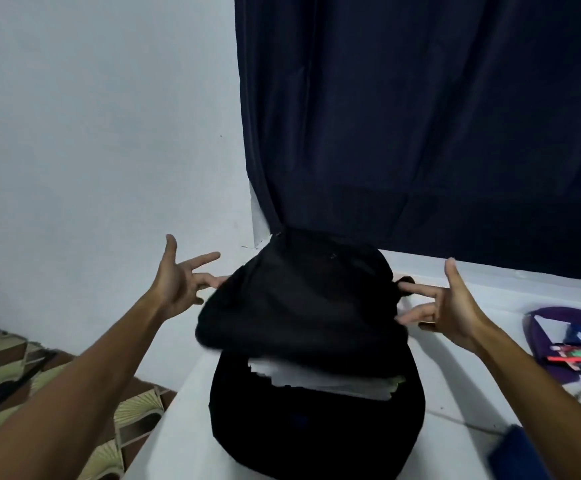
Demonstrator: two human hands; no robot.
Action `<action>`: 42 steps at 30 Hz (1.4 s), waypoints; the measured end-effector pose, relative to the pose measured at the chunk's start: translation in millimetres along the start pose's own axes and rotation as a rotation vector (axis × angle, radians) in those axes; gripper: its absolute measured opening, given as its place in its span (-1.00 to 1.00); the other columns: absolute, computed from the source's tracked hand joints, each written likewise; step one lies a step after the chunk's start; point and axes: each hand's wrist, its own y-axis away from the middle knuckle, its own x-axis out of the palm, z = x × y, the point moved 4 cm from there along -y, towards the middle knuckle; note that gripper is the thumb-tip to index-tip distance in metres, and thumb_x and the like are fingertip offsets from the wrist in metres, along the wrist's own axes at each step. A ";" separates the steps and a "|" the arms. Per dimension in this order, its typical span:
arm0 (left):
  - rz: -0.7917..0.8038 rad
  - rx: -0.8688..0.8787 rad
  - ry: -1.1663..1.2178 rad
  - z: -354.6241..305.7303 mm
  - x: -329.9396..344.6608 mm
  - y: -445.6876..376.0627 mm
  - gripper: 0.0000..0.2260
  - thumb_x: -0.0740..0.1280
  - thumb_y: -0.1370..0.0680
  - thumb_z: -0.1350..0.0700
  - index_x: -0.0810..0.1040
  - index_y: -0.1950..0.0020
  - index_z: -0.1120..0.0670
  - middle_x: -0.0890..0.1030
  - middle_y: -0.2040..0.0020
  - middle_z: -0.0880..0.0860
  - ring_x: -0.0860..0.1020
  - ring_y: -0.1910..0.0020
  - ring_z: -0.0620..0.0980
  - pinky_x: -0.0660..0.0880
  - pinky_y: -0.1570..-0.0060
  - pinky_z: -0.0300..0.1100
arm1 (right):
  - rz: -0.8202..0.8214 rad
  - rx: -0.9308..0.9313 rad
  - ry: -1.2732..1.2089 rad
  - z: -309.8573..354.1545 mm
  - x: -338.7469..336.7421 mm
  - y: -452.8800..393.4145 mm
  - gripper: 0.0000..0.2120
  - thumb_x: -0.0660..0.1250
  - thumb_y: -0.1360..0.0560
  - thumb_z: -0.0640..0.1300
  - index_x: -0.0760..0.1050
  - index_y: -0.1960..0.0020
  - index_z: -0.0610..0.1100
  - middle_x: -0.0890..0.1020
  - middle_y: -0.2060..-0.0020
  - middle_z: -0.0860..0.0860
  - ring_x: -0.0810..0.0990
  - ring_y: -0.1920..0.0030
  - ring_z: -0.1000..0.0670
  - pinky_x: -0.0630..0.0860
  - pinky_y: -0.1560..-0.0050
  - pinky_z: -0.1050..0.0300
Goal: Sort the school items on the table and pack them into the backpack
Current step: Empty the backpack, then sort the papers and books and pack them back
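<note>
I see the black backpack (317, 393) on the white table (455, 386), right between my two hands. Its top flap (299, 292) is lifted, and white papers (320, 375) show inside the open mouth. My left hand (178, 282) has its fingers spread wide — the tips touch the flap's left edge. My right hand (452, 306) is spread too, fingertips on the flap's right edge. Past my right fingers lies a purple pencil case (573, 344) — open, with pencils inside.

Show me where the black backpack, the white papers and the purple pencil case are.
backpack (317, 420): head view, on its front wall.
papers (320, 377): head view, on the sheets sticking out of the opening.
pencil case (542, 336): head view, on its purple edge.
</note>
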 end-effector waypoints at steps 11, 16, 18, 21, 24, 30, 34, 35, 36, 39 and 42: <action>0.183 0.007 -0.390 61.9 51.8 21.4 -0.04 0.67 -0.14 -0.05 0.29 -0.45 -0.26 0.53 -0.30 -0.19 0.56 -0.23 -0.12 0.51 -0.16 -0.20 | 0.161 -0.088 0.271 -58.9 60.6 35.9 0.06 0.60 -0.22 0.17 0.00 -0.51 0.30 0.49 -0.29 0.21 0.52 -0.21 0.19 0.48 -0.20 0.22; 0.119 0.032 -0.436 70.9 54.6 21.0 0.01 0.67 -0.16 0.15 0.25 -0.50 -0.15 0.54 -0.26 -0.14 0.54 -0.21 -0.09 0.50 -0.12 -0.19 | 0.100 -0.086 0.321 -70.6 59.1 33.5 0.10 0.62 -0.17 0.15 0.01 -0.50 0.31 0.48 -0.29 0.20 0.50 -0.25 0.07 0.46 -0.32 0.01; 0.110 0.051 -0.450 72.3 56.4 20.8 0.02 0.66 -0.12 0.10 0.26 -0.50 -0.16 0.53 -0.27 -0.16 0.53 -0.22 -0.11 0.48 -0.15 -0.18 | 0.092 -0.099 0.335 -70.9 60.3 33.1 0.05 0.61 -0.18 0.14 0.07 -0.49 0.30 0.49 -0.27 0.20 0.51 -0.25 0.06 0.45 -0.32 0.00; 0.114 0.057 -0.461 73.6 57.3 21.9 0.04 0.65 -0.07 0.05 0.28 -0.48 -0.17 0.54 -0.28 -0.16 0.54 -0.23 -0.11 0.48 -0.16 -0.18 | 0.081 -0.104 0.348 -74.7 57.7 30.5 0.03 0.61 -0.15 0.15 0.14 -0.49 0.25 0.52 -0.26 0.16 0.52 -0.25 0.04 0.46 -0.31 0.01; 0.087 0.068 -0.466 75.5 58.4 22.4 -0.04 0.66 -0.16 0.16 0.30 -0.47 -0.14 0.55 -0.26 -0.14 0.55 -0.20 -0.11 0.49 -0.17 -0.17 | 0.070 -0.118 0.372 -77.2 56.5 28.9 0.01 0.61 -0.17 0.14 0.16 -0.50 0.21 0.50 -0.28 0.13 0.50 -0.26 0.01 0.46 -0.31 0.02; 0.088 0.072 -0.455 76.7 60.5 25.5 0.12 0.71 0.08 -0.07 0.33 -0.44 -0.16 0.57 -0.25 -0.14 0.56 -0.20 -0.10 0.51 -0.09 -0.21 | 0.044 -0.144 0.380 -80.6 54.2 25.3 -0.04 0.61 -0.20 0.09 0.21 -0.49 0.16 0.51 -0.26 0.12 0.50 -0.24 0.00 0.46 -0.28 0.06; 0.064 0.090 -0.443 81.3 70.5 37.0 -0.02 0.70 -0.08 0.09 0.32 -0.41 -0.17 0.54 -0.24 -0.17 0.54 -0.16 -0.17 0.51 -0.18 -0.13 | 0.075 -0.130 0.364 -77.2 42.0 18.9 -0.15 0.65 -0.15 -0.03 0.39 -0.38 0.13 0.60 -0.16 0.16 0.57 -0.17 0.06 0.48 -0.23 0.12; 0.034 0.101 -0.443 84.6 75.3 42.9 -0.07 0.67 -0.17 0.18 0.30 -0.43 -0.14 0.53 -0.26 -0.16 0.53 -0.17 -0.17 0.50 -0.20 -0.12 | 0.097 -0.118 0.360 -75.2 36.1 17.3 -0.19 0.65 -0.14 -0.07 0.44 -0.34 0.10 0.62 -0.14 0.14 0.58 -0.16 0.05 0.49 -0.24 0.10; -0.003 0.115 -0.438 88.6 80.7 49.1 -0.09 0.64 -0.22 0.24 0.28 -0.46 -0.11 0.51 -0.26 -0.15 0.53 -0.17 -0.16 0.50 -0.16 -0.15 | 0.125 -0.103 0.356 -71.5 29.8 15.7 -0.25 0.65 -0.15 -0.13 0.48 -0.30 0.06 0.64 -0.12 0.12 0.60 -0.15 0.04 0.50 -0.23 0.10; -0.106 0.184 -0.366 103.7 100.6 71.6 -0.08 0.62 -0.22 0.29 0.26 -0.46 -0.06 0.51 -0.23 -0.17 0.52 -0.16 -0.18 0.50 -0.07 -0.27 | 0.218 -0.063 0.409 -57.7 5.7 11.7 -0.37 0.61 -0.22 -0.26 0.53 -0.24 -0.02 0.66 -0.09 0.07 0.62 -0.10 0.04 0.52 -0.06 0.22; -0.169 0.247 -0.315 124.6 129.0 100.0 -0.09 0.65 -0.18 0.25 0.27 -0.40 -0.07 0.51 -0.24 -0.14 0.52 -0.19 -0.16 0.49 -0.15 -0.19 | 0.214 -0.025 0.510 -46.2 -23.9 4.8 -0.45 0.61 -0.22 -0.25 0.58 -0.17 -0.01 0.66 -0.08 0.03 0.63 -0.06 0.03 0.52 0.01 0.21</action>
